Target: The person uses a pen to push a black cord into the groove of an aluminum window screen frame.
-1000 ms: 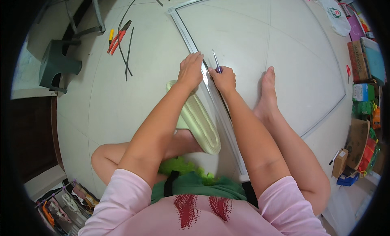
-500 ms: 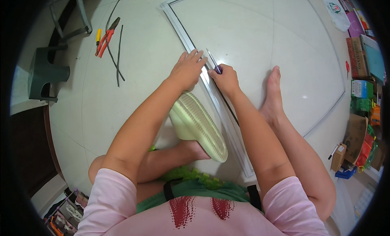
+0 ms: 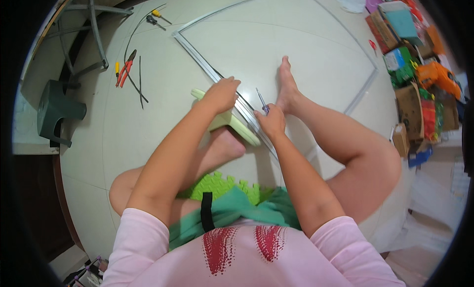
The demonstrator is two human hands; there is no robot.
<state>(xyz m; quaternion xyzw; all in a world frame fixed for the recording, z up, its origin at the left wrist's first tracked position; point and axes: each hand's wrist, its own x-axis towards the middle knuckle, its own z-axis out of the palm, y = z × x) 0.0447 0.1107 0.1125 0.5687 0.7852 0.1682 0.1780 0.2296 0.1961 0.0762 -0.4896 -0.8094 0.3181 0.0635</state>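
A large rectangular metal frame (image 3: 195,54) with silver bars lies across the floor in front of me, its near bar running between my hands. My left hand (image 3: 222,95) is closed over this bar, fingers bent around its far side. In my right hand (image 3: 271,122) is a screwdriver (image 3: 262,100) with a purple handle, its shaft pointing away from me. The thumb of that hand touches the bar. Beneath the left hand, a pale green slipper (image 3: 242,130) is against the bar, on my bent left foot. My bare right foot (image 3: 288,87) rests by the frame's inner side.
Red-handled pliers (image 3: 127,72), a yellow-handled tool (image 3: 117,68), dark strips (image 3: 140,84) and two screwdrivers (image 3: 157,23) lie at the left. Beyond them stand a green stool (image 3: 61,109) and metal legs (image 3: 94,35). Boxes (image 3: 410,106) crowd the right side. A green foam mat (image 3: 215,184) is under me.
My left hand's fingers, spread flat on the bar before, are now bent around it. The slipper has turned from showing its sole to its edge. The view has shifted; the screwdriver stays in my right hand.
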